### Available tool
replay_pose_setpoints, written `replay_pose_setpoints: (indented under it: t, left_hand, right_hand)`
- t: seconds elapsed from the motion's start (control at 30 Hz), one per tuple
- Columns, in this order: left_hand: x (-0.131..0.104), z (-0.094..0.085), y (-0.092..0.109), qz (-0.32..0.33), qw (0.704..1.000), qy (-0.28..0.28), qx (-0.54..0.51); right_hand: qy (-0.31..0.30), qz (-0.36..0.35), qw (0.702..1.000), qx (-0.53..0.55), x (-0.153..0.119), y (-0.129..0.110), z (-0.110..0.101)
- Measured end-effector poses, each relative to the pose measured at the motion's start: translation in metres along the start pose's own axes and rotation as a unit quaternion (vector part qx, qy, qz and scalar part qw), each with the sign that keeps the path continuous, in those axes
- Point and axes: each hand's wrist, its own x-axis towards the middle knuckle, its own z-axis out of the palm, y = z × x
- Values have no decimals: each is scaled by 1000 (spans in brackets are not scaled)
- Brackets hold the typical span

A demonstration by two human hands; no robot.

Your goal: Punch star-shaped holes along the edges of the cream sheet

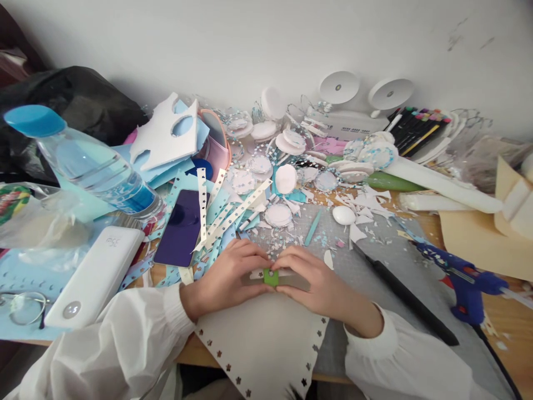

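My left hand (231,273) and my right hand (316,279) meet at a small green craft punch (271,276), fingers closed around it from both sides. The punch sits at the far edge of a sheet of cream paper (262,339). Flower-shaped holes run along both side edges of this sheet, which reaches down past the table's front edge. My fingers hide much of the punch and the paper's far edge. Beyond my left hand lie cut strips (233,214) with the same punched flowers.
Left are a water bottle (100,166), a phone (179,228), a white power bank (97,278) and glasses (25,308). At right lie a blue glue gun (466,283) and a black-handled tool (410,305) on the grey cutting mat (375,328). White discs (286,178) and paper scraps crowd the back.
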Motion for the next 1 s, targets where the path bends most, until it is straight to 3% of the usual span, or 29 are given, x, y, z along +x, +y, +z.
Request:
replay_pose_setpoints:
  t: [0.3,0.63,1.0]
  left_hand:
    - [2,-2,-1,-26,999,-11,16]
    - [-2,1,4,-50,998,32,27]
    - [1,-9,7,29,992,32,116]
  right_hand:
    - [19,11,1000,-8,0,0,2]
    - [28,27,999,-34,-3,1,6]
    - [43,13,999,-21,-3,3,8]
